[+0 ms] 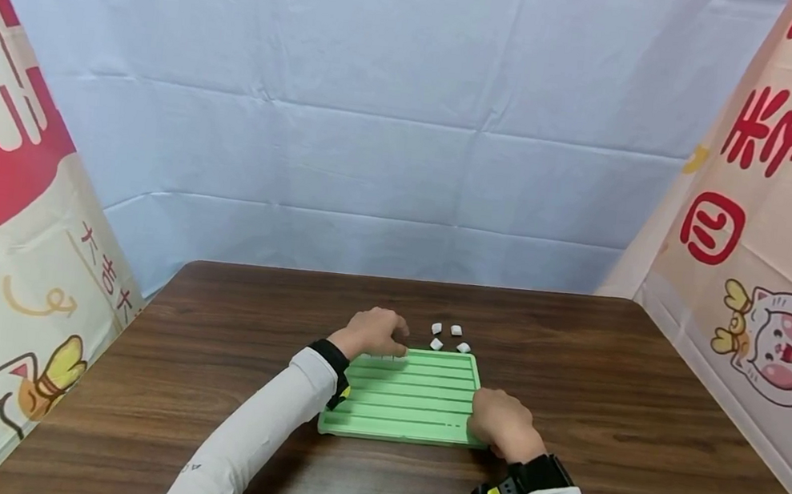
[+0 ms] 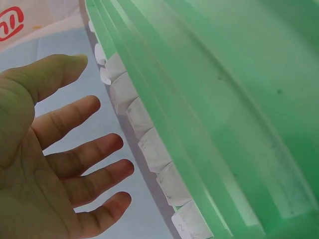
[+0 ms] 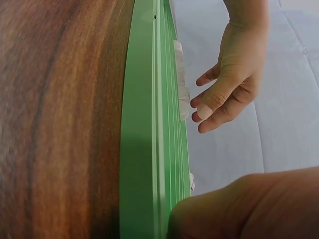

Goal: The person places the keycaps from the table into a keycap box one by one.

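Note:
A light green ridged tray [image 1: 416, 398] lies on the table. Along its far edge, white tiles [image 2: 154, 152] stand in a row; one bears a faint mark like a 2. My left hand [image 1: 376, 332] hovers at the tray's far left. In the left wrist view its fingers are spread and loosely bent, apart from the tiles and holding nothing. My right hand [image 1: 502, 423] grips the tray's right edge near the front corner; its fingertips are mostly hidden. Several loose white pieces [image 1: 436, 344] lie on the table just past the tray's far right side.
The dark wood table [image 1: 274, 307] has rounded far corners. A pale blue cloth [image 1: 376, 164] hangs behind it. Printed cloths with cartoon cats flank the left [image 1: 20, 304] and the right [image 1: 745, 235].

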Demonstrator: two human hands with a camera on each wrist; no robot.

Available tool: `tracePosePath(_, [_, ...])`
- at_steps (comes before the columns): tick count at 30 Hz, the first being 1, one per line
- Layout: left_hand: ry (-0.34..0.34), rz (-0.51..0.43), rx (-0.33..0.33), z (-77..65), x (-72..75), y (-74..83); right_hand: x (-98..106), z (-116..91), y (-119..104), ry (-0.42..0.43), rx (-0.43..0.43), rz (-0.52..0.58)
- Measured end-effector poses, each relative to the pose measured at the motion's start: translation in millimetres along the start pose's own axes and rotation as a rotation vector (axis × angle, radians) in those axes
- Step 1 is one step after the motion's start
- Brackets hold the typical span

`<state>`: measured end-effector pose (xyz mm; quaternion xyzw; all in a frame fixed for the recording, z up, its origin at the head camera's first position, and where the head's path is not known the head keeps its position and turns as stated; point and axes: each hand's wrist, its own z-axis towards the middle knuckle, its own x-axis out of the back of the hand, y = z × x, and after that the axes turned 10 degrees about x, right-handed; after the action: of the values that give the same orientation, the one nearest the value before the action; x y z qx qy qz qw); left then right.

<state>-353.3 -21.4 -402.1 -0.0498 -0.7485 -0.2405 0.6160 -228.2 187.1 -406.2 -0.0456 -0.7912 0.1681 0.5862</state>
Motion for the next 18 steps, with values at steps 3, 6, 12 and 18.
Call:
tracePosePath(3, [-0.002, -0.003, -0.002, 0.3, -1.1, -1.0, -0.9, 0.0, -0.7, 0.003, 0.009, 0.005])
tracePosePath(6, [0.003, -0.013, -0.01, 0.7, -1.5, 0.3, -1.3, -0.5, -0.8, 0.005, 0.017, 0.007])
tracePosePath(12, [0.015, -0.046, -0.029, 5.6, -2.3, 10.7, -0.3, -2.2, -0.9, 0.003, 0.009, 0.002])
tracePosePath(18, [0.014, -0.065, -0.011, 10.8, -3.8, 23.6, 0.0, -3.3, -1.7, 0.005, 0.026, 0.007])
